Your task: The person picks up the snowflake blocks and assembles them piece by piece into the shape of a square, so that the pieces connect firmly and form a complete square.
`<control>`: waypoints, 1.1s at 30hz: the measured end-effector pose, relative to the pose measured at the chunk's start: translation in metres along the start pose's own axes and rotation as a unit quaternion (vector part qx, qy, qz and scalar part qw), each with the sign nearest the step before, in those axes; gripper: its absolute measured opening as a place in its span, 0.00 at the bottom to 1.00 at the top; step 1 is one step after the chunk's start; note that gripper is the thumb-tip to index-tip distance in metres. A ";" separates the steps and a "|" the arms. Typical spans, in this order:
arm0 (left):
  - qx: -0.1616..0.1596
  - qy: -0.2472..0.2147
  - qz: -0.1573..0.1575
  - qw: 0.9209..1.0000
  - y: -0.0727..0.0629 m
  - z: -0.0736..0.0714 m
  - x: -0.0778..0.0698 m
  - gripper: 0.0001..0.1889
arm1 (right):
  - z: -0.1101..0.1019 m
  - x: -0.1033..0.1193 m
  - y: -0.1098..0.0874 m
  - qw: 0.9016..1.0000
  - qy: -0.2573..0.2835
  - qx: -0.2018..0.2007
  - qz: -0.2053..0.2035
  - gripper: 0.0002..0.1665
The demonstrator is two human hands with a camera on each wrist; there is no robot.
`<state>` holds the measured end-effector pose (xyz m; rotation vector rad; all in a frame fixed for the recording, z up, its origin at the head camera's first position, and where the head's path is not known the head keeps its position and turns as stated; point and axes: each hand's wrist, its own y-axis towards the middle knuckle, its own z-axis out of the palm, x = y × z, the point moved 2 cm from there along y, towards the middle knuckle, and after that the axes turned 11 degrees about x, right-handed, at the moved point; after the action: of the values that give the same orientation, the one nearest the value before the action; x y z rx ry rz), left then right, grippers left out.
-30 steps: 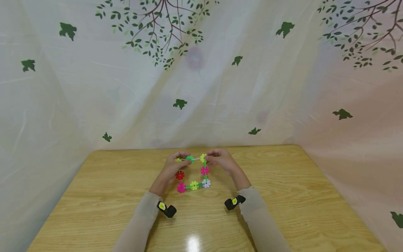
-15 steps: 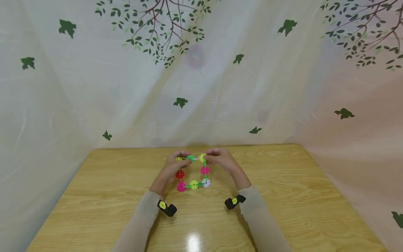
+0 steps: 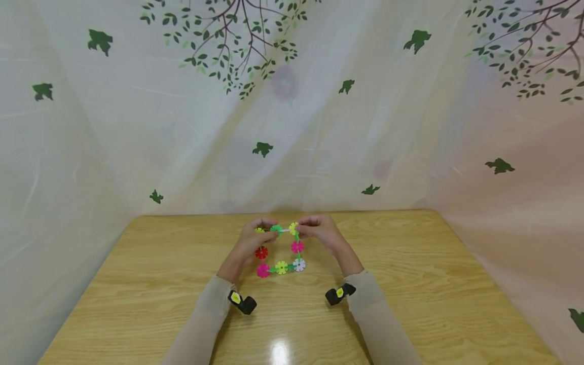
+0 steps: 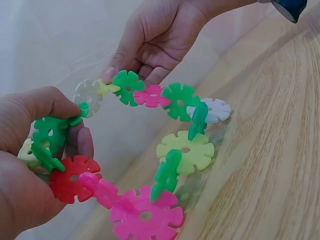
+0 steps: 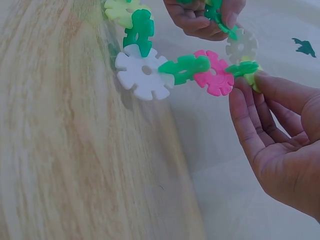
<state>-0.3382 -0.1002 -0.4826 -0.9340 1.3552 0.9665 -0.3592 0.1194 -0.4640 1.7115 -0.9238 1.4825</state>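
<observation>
Interlocking plastic flower discs are joined into a closed, roughly square ring, held tilted up between both hands. My left hand pinches a green disc on the ring's upper left side, its thumb over the edge. Thumb and fingers of my right hand pinch the yellow disc at the upper right corner. A pale translucent disc spans the gap between the hands. Along the lower side run a magenta disc, a yellow-green disc and a white disc. A red disc sits below my left hand.
The wooden table lies under the forearms, with a bright light reflection near its front. Behind it hangs a pale curtain printed with leaves and branches. Black wrist cameras are strapped over both sleeves.
Both hands keep their hold on the ring and stay almost in place. The ring barely shifts, its lower left corner rising slightly; the whole head view drifts a little.
</observation>
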 end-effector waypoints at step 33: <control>0.004 0.009 0.006 1.000 0.002 -0.001 0.001 0.16 | 0.002 -0.004 0.004 1.000 -0.002 0.016 -0.002 0.13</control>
<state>-0.3402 -0.1006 -0.4832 -0.9329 1.3803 0.9630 -0.3621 0.1156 -0.4682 1.7395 -0.9025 1.4993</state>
